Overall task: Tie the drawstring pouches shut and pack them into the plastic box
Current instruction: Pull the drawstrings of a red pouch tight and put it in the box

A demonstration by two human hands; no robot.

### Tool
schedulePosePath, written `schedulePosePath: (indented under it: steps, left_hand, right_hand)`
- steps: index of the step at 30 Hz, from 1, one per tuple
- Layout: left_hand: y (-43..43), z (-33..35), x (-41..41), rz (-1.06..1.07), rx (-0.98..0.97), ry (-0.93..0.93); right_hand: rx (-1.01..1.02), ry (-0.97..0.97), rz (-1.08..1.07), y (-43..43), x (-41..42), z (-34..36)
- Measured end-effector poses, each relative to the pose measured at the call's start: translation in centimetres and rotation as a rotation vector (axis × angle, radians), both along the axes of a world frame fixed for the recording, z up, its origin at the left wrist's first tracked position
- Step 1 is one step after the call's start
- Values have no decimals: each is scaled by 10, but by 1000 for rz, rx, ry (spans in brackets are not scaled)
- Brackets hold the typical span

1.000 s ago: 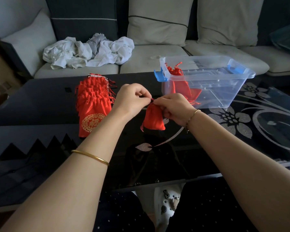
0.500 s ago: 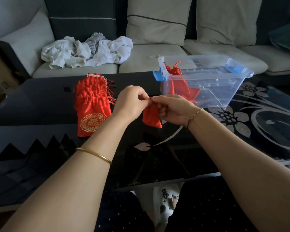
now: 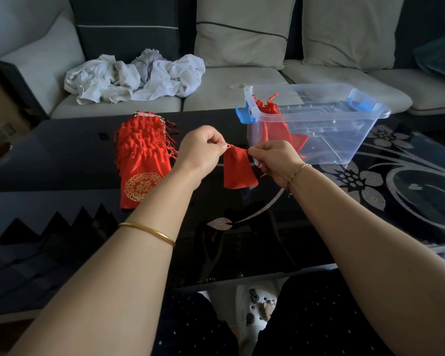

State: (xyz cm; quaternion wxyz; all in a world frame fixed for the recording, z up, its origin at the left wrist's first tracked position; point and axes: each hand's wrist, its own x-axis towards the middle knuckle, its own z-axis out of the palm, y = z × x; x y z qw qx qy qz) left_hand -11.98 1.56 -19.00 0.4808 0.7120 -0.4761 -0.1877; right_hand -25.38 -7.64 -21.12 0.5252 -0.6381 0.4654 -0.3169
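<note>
A small red drawstring pouch [image 3: 238,168] hangs between my hands above the dark glass table [image 3: 62,155]. My left hand [image 3: 203,150] pinches the cord at the pouch's left top corner. My right hand [image 3: 275,158] pinches the cord at its right top corner. To the left lies a stack of red pouches [image 3: 141,155], the nearest one showing a gold emblem. A clear plastic box [image 3: 344,124] with blue latches stands to the right, holding a few red pouches [image 3: 272,119] at its left end.
A grey sofa [image 3: 242,80] runs along the table's far side with a heap of white cloth [image 3: 134,75] on it. The table's right part carries a silver flower pattern [image 3: 357,181]. My knees and a white shoe [image 3: 257,304] show below the near edge.
My hands have drawn apart sideways, each pulling a cord end, and the pouch now hangs flat between them with its mouth gathered. The camera has shifted slightly.
</note>
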Motion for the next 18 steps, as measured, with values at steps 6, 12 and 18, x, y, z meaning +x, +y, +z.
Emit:
schedulePosePath:
  steps: [6,12,18]
  left_hand:
    - [-2,-2,-10,-49,76,-41]
    - [-4,6,-16,-116,68,-33]
    - [-18,21,-37,-153,-14,12]
  right_hand:
    - [-108,78,-27,2,-5,-9]
    - [-147,44,271,9,-30,10]
    - [-431,281,148,9,-35,25]
